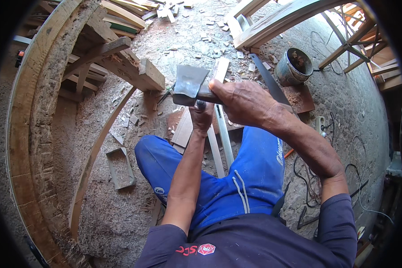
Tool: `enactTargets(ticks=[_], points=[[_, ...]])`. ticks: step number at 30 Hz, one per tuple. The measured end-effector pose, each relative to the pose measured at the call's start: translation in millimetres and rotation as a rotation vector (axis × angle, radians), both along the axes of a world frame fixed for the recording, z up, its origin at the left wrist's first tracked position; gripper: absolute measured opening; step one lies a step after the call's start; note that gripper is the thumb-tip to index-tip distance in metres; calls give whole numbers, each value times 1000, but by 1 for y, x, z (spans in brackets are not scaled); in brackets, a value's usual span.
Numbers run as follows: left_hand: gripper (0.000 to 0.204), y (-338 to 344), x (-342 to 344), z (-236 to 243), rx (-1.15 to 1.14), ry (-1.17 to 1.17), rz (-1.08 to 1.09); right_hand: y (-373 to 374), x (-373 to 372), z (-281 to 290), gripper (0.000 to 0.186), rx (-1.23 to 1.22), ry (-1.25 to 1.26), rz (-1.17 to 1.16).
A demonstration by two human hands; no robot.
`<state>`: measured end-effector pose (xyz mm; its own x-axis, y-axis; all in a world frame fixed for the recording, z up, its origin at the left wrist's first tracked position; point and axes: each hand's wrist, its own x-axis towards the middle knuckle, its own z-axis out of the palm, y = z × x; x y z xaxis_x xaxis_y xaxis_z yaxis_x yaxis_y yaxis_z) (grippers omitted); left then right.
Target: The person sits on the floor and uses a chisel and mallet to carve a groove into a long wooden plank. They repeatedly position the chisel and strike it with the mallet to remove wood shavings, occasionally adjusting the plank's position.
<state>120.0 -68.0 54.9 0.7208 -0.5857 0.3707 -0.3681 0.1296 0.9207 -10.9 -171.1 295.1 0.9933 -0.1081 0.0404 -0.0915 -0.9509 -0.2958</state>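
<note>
My right hand is closed around the short handle of a hatchet, its broad grey head raised just above my left hand. Below it, my left hand grips what looks like an upright chisel; only its round butt end shows, and its blade is hidden. A pale wooden strip with a dark slot runs between my knees, beside a second narrow strip. The far end of a light piece of wood shows past the hatchet. A wide board lies under the work, left of my left hand.
A handsaw lies beyond my right wrist, near a dirty bucket. At left stand a large curved wooden frame and a thin bent strip. An open box sits by my left knee. Cables and wood offcuts litter the floor.
</note>
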Motion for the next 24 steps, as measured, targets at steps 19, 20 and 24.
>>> enactTargets(ticks=[19, 20, 24], points=[[22, 37, -29, 42, 120, 85, -232, -13, -26, -77, 29, 204, 145, -210], [29, 50, -45, 45, 246, -10, -282, -15, -35, -90, 31, 289, 74, -263], [41, 51, -15, 53, -22, 207, 9, -10, -50, -132, 36, 752, -53, -540]])
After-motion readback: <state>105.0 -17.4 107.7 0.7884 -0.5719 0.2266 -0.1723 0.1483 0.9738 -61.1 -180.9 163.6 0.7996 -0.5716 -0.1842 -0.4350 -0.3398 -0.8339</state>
